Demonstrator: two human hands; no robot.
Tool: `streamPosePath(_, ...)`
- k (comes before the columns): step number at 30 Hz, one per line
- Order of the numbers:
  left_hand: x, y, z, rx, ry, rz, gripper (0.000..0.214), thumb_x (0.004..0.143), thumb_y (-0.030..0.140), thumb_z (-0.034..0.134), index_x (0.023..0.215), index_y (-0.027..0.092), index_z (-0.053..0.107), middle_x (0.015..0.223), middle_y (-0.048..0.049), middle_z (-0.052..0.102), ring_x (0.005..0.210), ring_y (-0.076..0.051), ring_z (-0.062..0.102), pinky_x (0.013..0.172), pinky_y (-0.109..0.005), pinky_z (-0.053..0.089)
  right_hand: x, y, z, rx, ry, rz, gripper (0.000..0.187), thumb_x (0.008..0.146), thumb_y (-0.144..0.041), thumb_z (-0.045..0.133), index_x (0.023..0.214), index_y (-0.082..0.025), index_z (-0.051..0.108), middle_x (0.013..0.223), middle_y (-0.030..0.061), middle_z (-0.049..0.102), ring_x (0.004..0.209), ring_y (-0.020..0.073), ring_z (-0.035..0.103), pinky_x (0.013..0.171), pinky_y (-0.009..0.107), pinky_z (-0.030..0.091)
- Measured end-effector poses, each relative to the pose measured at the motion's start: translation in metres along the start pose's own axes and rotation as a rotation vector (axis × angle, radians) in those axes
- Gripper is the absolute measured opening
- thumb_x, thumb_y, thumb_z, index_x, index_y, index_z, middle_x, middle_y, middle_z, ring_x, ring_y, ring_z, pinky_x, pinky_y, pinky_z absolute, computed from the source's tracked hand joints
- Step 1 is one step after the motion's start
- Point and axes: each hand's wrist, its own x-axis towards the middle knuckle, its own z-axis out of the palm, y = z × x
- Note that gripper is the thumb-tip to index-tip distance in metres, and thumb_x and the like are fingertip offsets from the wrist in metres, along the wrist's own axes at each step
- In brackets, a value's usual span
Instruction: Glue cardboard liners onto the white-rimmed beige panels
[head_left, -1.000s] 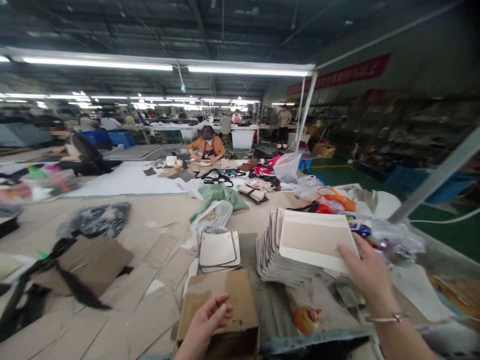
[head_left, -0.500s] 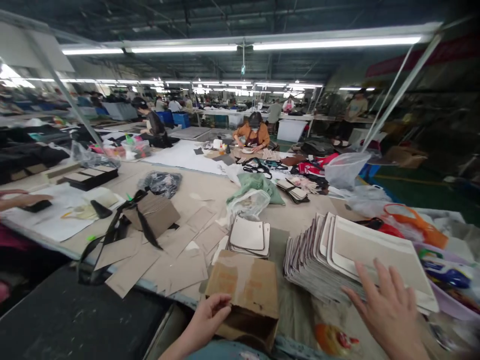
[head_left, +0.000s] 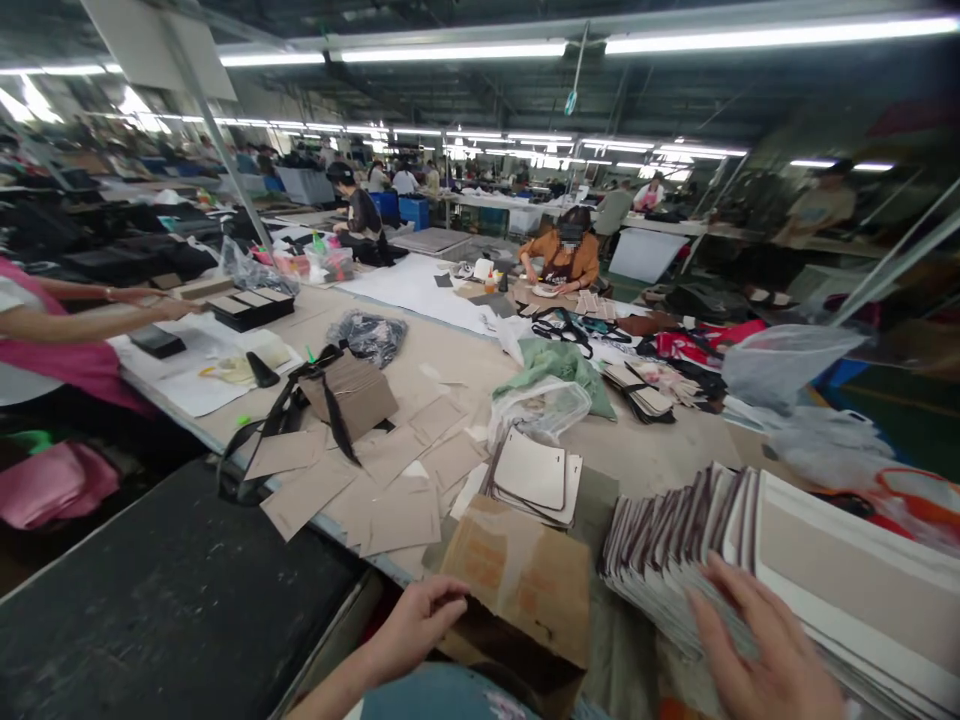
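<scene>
My left hand (head_left: 424,618) is at the left edge of an opened cardboard box (head_left: 525,570). Its fingers are curled in, thumb tip close to the index finger, and nothing shows between them. My right hand (head_left: 772,640) is open, its fingers stretched out over the front of a large leaning stack of pale, dark-edged panels (head_left: 675,540). Whether its fingertips press on the stack I cannot tell. Just behind the box lies a smaller pile of white rounded panels (head_left: 531,468). The box's inside is dark.
Loose beige cards (head_left: 397,515) and a strapped cardboard bundle (head_left: 351,395) lie to the left. Behind are a green cloth bag (head_left: 559,370) and clear plastic bags (head_left: 787,365). A co-worker's arms (head_left: 142,305) reach in at left; another person (head_left: 562,260) sits across the table.
The view has turned left and down, so things sit further right. My left thumb and fingers have drawn closer together. My right hand has shifted toward the stack's left, front part.
</scene>
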Motion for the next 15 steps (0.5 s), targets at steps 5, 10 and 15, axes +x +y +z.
streamPosePath(5, 0.002, -0.004, -0.012, 0.014, 0.011, -0.003, 0.029, 0.081, 0.035, 0.053, 0.097, 0.018, 0.068, 0.089, -0.0045, 0.069, 0.082, -0.018, 0.060, 0.078, -0.026, 0.046, 0.019, -0.006, 0.125, 0.322, -0.445, 0.264, 0.059, 0.086, -0.051, 0.043, 0.131, -0.012, 0.039, 0.125, 0.0146, 0.050, 0.102, 0.0213, 0.058, 0.084, 0.030, 0.051)
streamPosePath(10, -0.004, -0.022, -0.031, 0.040, 0.047, -0.015, 0.028, 0.081, 0.034, 0.052, 0.097, 0.018, 0.068, 0.088, -0.0043, 0.068, 0.081, -0.018, 0.060, 0.075, -0.024, 0.046, 0.046, 0.013, 0.220, -0.090, -0.688, 0.370, 0.071, 0.081, -0.047, 0.048, 0.133, -0.002, 0.034, 0.124, 0.0244, 0.046, 0.117, 0.0308, 0.047, 0.099, 0.038, 0.038)
streamPosePath(15, -0.017, -0.045, -0.051, 0.067, 0.095, -0.099, 0.029, 0.081, 0.033, 0.051, 0.098, 0.017, 0.068, 0.090, -0.0050, 0.068, 0.083, -0.018, 0.061, 0.076, -0.023, 0.046, 0.055, 0.021, 0.250, -0.274, -0.743, 0.468, 0.082, 0.077, -0.051, 0.053, 0.139, -0.006, 0.023, 0.123, 0.0274, 0.044, 0.111, 0.0388, 0.049, 0.091, 0.048, 0.041)
